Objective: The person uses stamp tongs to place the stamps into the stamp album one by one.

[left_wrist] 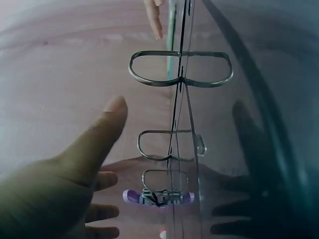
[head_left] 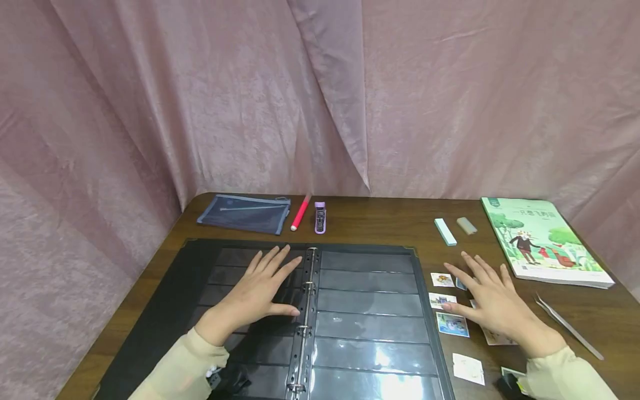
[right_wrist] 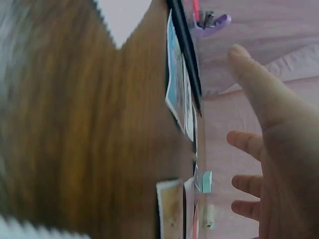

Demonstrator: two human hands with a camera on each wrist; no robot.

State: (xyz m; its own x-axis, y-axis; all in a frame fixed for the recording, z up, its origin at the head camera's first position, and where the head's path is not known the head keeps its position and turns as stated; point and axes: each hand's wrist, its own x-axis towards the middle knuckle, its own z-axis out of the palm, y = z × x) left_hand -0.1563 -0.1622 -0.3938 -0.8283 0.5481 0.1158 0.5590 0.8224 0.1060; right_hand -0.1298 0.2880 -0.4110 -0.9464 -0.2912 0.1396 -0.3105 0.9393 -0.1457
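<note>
A black ring binder [head_left: 370, 303] lies spread on the table, with rows of clear pockets on its pages. Over its left page my left hand [head_left: 255, 291] has its fingers spread and holds nothing; the thumb points toward the metal rings [left_wrist: 155, 82]. To the right of the binder, my right hand [head_left: 492, 303] hovers with fingers apart, also holding nothing. Beneath and beside it are several small stamps, among them a blue picture stamp [head_left: 452, 324] and a white one [head_left: 468, 369]. My right hand partly hides some of them. Steel tweezers [head_left: 570, 326] lie right of that hand.
A green illustrated book [head_left: 547, 244] sits at the back right. Two small blocks like erasers, one light blue [head_left: 445, 231] and one beige [head_left: 466, 225], lie near it. Along the back are a blue mesh pouch [head_left: 245, 216], a red pen [head_left: 300, 213] and a small purple tool [head_left: 320, 218].
</note>
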